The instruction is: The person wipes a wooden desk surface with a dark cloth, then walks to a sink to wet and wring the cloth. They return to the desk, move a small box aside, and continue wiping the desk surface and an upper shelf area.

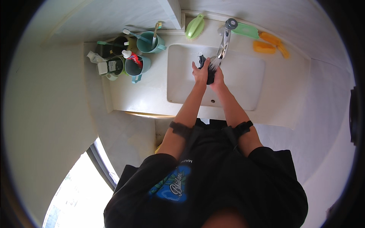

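Water runs from a chrome faucet (224, 45) onto a dark piece of cloth (210, 76) held over the white sink (242, 85). My left hand (201, 73) grips the cloth from the left side, and a loose end of it sticks up past the fingers. On the other side, my right hand (218, 77) is closed around the same cloth, right under the stream. Both hands are close together, and the folds between them are partly hidden.
Left of the sink stand teal cups (151, 42) with toothbrushes and a red toothpaste tube (136, 59). Behind the sink lie a green scrub brush (195, 27) and a green soap dish (245, 30). Orange pieces (264, 47), perhaps sponges, sit at the back right.
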Tool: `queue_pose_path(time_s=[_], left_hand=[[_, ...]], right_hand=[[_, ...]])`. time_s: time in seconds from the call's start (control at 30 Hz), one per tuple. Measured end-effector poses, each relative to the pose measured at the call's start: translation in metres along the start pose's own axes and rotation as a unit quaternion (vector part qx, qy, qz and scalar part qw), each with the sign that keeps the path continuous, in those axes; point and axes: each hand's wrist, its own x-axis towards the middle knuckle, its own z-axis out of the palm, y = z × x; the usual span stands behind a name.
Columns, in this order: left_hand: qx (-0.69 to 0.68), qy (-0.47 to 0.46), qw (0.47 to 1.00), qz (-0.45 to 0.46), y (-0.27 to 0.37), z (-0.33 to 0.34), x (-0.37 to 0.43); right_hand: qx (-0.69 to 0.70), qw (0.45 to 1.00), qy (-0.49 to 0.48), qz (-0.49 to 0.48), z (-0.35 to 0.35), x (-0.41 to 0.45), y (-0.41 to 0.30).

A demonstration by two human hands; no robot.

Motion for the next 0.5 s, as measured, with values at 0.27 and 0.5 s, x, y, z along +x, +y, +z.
queue_pose_path(time_s=[0.27, 0.5], left_hand=[[0.074, -0.005, 0.973, 0.22, -0.023, 0.035, 0.024], [0.196, -0.005, 0.859, 0.473, -0.005, 0.021, -0.01]], right_hand=[[-0.211, 0.968, 0.127, -0.058, -0.013, 0.003, -0.024], [-0.058, 0.99, -0.036, 0.123, -0.006, -0.013, -0.046]])
